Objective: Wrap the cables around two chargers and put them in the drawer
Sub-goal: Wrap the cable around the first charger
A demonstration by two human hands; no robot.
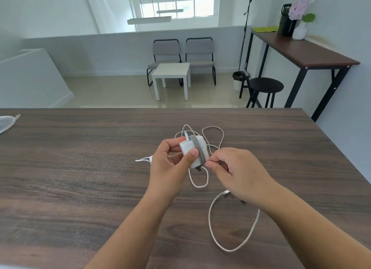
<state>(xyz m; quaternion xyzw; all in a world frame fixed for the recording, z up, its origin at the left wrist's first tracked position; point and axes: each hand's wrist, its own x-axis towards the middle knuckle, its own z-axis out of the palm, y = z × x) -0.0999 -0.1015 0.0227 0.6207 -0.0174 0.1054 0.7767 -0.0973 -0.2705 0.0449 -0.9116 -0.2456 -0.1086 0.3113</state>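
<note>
My left hand (170, 160) holds a white square charger (193, 151) above the dark wooden table (80, 178), thumb on its face, prongs pointing down. A grey cable (199, 148) runs in a couple of turns around the charger. My right hand (232, 168) pinches that cable just right of the charger. A white cable (212, 224) lies in loose loops on the table behind and below my hands. A white connector end (143, 159) pokes out left of my left hand. No second charger and no drawer are in sight.
A clear mesh pouch (6, 122) lies at the table's far left edge. Beyond the table are a white side table (171, 72), two grey chairs, a black stool (266, 86) and a high wooden desk (313, 51) with a vase.
</note>
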